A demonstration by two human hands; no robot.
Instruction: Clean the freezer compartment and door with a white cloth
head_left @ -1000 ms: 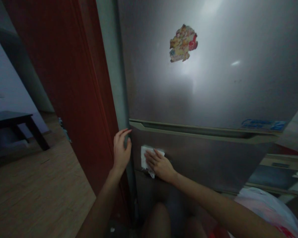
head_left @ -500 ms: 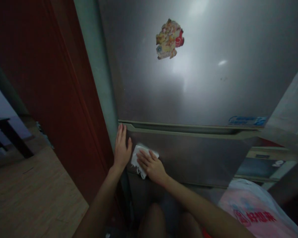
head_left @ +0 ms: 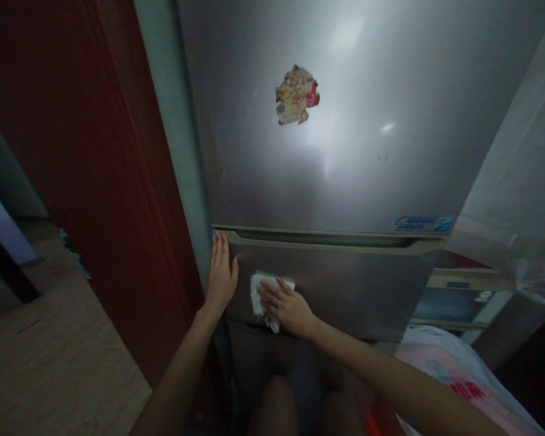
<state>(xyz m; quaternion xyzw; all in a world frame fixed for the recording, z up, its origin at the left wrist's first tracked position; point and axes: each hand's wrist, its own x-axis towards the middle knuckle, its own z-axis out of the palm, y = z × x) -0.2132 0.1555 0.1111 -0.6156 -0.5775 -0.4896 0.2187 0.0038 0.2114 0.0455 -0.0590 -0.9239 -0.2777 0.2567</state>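
In the head view, a silver refrigerator stands in front of me, with an upper door (head_left: 345,188) above a lower drawer front (head_left: 358,284). My right hand (head_left: 290,307) lies with extended fingers over a white cloth (head_left: 258,293), pressing it against the left part of the drawer front. The cloth looks folded, and a ragged end hangs below my palm. Around the drawer's upper left corner rests my left hand (head_left: 221,272), fingers outstretched and pointing up, with no object held. A recessed handle (head_left: 327,239) runs along the drawer's top edge.
A reddish-brown door (head_left: 113,200) stands close on the left. At lower right sits a plastic bag (head_left: 440,357) with red print, below a light-coloured cabinet (head_left: 454,300). A worn sticker (head_left: 295,97) is on the upper door. My knees are beneath my arms.
My right hand has slid the cloth a little to the right across the drawer front. My left hand keeps its place at the corner. The view has shifted slightly.
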